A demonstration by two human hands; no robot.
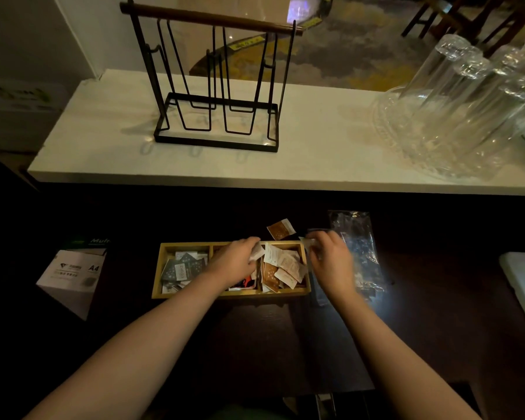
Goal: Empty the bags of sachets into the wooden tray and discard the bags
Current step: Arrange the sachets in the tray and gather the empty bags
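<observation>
From the head camera, the wooden tray (159, 269) lies at the centre on the dark table. The left hand (235, 262) pinches a white sachet (257, 252) above the middle compartment. The right hand (331, 262), at 3 o'clock from the tray, pinches something pale; the clear bag (361, 256) lies beside it.

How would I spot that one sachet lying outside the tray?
Find the wooden tray on the dark table. Just behind its right compartment lies a brown-and-white sachet, alone on the dark surface. Every other sachet sits inside the tray or in a hand.
</observation>
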